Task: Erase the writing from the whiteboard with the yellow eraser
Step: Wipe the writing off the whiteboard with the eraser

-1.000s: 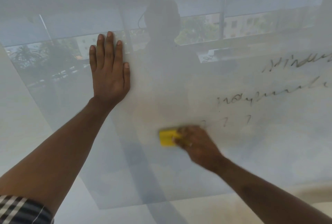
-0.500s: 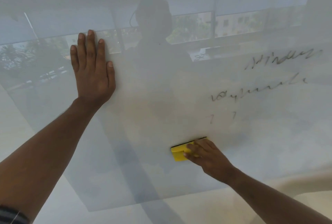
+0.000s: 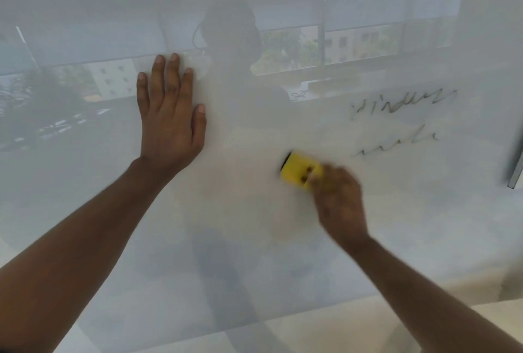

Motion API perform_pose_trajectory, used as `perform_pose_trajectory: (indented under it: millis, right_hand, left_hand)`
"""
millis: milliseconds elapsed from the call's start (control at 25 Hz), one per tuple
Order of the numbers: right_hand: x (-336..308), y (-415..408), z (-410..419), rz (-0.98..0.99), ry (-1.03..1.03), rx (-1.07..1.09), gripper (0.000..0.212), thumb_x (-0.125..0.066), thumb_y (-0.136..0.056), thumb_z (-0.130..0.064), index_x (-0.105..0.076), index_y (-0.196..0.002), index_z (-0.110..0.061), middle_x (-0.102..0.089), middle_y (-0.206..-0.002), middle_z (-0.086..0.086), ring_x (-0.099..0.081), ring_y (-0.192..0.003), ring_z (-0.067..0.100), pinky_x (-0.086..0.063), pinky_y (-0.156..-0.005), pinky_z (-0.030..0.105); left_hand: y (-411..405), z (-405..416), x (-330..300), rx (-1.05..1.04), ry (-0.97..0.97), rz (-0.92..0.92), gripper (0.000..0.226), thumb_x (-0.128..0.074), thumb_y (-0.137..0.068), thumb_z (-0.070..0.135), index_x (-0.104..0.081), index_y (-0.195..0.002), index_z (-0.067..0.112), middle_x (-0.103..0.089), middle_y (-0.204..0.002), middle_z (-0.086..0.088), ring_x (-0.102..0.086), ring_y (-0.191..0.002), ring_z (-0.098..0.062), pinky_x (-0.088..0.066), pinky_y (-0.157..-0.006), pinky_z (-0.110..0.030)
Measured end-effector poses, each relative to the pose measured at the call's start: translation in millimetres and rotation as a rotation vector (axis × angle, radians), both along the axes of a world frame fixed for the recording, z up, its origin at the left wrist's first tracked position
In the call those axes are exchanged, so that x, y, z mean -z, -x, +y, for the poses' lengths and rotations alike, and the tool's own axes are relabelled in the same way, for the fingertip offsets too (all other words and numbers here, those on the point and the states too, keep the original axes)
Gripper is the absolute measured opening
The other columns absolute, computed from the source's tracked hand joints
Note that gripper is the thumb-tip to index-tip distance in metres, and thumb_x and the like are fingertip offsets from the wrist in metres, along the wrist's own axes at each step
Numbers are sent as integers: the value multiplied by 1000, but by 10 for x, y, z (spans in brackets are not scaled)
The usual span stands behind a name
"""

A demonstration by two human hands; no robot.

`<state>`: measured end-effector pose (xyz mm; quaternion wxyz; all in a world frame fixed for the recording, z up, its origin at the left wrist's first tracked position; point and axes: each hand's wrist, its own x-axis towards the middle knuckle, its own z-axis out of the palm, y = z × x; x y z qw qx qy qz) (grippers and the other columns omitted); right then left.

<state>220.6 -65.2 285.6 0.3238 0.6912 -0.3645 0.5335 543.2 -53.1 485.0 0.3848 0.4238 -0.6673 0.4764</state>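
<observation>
1. Head view, left side: the left hand (image 3: 171, 115) lies flat on the whiteboard (image 3: 254, 239), fingers straight and close together, thumb out to the side, holding nothing. It sits well apart from the writing, so it probably serves as a brace that steadies the person while the other arm scrubs.

2. Head view, centre right: the right hand (image 3: 338, 197) grips the yellow eraser (image 3: 300, 170) from its lower right end, fingers curled over the back. The hand is blurred, so how each finger lies cannot be told exactly. A dark strip shows along the eraser's upper left edge, most likely the felt pad, which fits a face pressed against the board.

3. Head view, right side: two lines of dark writing are left. The upper line (image 3: 402, 105) looks whole, while the lower line (image 3: 399, 143) begins just beside the eraser, up and to its right. The eraser is tilted toward that lower line, which suggests it is the stretch being wiped.

4. Head view, overall: the board around and below the eraser shows only faint smudging, so the job seems well along, with the upper right corner left to do. Window reflections (image 3: 325, 44) cross the top of the glossy surface and could hide pale marks.
</observation>
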Motion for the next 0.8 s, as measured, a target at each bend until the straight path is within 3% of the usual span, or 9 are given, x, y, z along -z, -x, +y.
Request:
perform_pose_trajectory:
  millis: [120, 200, 320, 440, 520, 600, 720, 800]
  right_hand:
    - [477, 189, 199, 376, -35, -71, 52, -81, -81, -2, -75, -127, -24, -73, -126, 10, -67, -109, 36, -54, -98, 48]
    - [220, 422, 120, 413, -18, -97, 44, -79, -84, -5, -77, -124, -23, -75, -124, 11, -72, -104, 38, -56, -95, 47]
    - [-608, 799, -130, 158, 74, -41, 30, -67, -96, -11, -74, -125, -13, -73, -119, 20, -69, -96, 42, -57, -82, 48]
    - [-1261, 1183, -340, -270, 81, 70, 46, -59, -97, -10, -59, -143, -7, -61, -132, 28, -59, -111, 47, -52, -93, 52]
    - [-1203, 1099, -375, -361, 64, 91, 50, -59, -96, -9, -56, -146, -6, -59, -135, 31, -57, -115, 47, -47, -97, 52]
    - [-729, 858, -298, -121, 75, 61, 46, -60, -98, -8, -57, -144, -12, -64, -132, 28, -60, -109, 45, -46, -93, 49]
    - [93, 774, -60, 436, 18, -54, 49, -67, -93, -8, -66, -138, -27, -70, -133, 10, -65, -111, 37, -50, -98, 45]
    - [127, 954, -96, 602, 42, -55, 55, -73, -87, -8, -66, -139, -28, -69, -137, 5, -67, -114, 35, -52, -102, 47]
  left_hand:
    - [258, -108, -106, 3, 32, -27, 57, -36, -108, 26, -25, -159, 3, -20, -167, -24, -14, -156, -45, -8, -126, -60]
    - [342, -154, -126, -8, 55, -10, 57, -37, -108, 26, -25, -159, 3, -21, -167, -24, -15, -155, -47, -9, -125, -63]
    - [384, -188, -99, -36, 83, 15, 58, -37, -108, 26, -23, -160, 3, -21, -167, -24, -15, -155, -48, -11, -125, -64]
    - [404, -191, -89, -54, 100, 18, 60, -38, -107, 26, -23, -160, 3, -20, -167, -24, -16, -154, -49, -13, -124, -65]
    - [436, -195, -90, -67, 106, 38, 59, -38, -107, 27, -25, -159, 2, -20, -167, -25, -15, -154, -49, -12, -124, -65]
    - [510, -191, -84, -68, 97, 80, 58, -38, -106, 27, -28, -158, 2, -19, -167, -26, -13, -154, -50, -8, -125, -64]
    - [639, -181, -114, -69, 88, 86, 56, -38, -106, 28, -31, -156, 3, -19, -167, -26, -12, -153, -53, -7, -125, -63]
    - [731, -186, -197, -73, 90, 48, 55, -36, -107, 29, -33, -155, 3, -20, -167, -24, -12, -155, -50, -5, -126, -59]
